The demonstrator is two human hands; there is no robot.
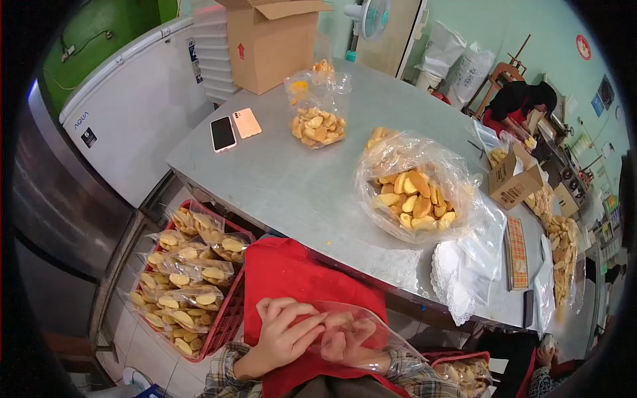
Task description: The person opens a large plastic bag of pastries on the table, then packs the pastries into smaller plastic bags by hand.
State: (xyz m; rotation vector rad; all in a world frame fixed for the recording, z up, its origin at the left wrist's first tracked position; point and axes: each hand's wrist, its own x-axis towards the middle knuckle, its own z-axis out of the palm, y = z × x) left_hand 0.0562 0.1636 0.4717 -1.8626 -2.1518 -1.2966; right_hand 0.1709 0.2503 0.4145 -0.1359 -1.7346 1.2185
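Observation:
Over my lap, my right hand (352,339) sits inside a clear plastic bag (391,335), seen through the film with its fingers apart. My left hand (286,335) is closed at the bag's end, its bent fingers against the plastic near my right fingertips. Beneath both hands lies a red apron (292,278). On the metal table (259,179) ahead, a large open plastic bag (415,192) holds many pale golden oval pieces that look like bread or rusks. A smaller clear bag (318,123) of similar pieces stands farther back.
A red crate (219,325) of filled bags stands at left on the floor. Two phones (235,127) and a cardboard box (272,46) are on the table. Flat plastic bags (481,245) lie at its right edge. A person (517,106) works at the far right.

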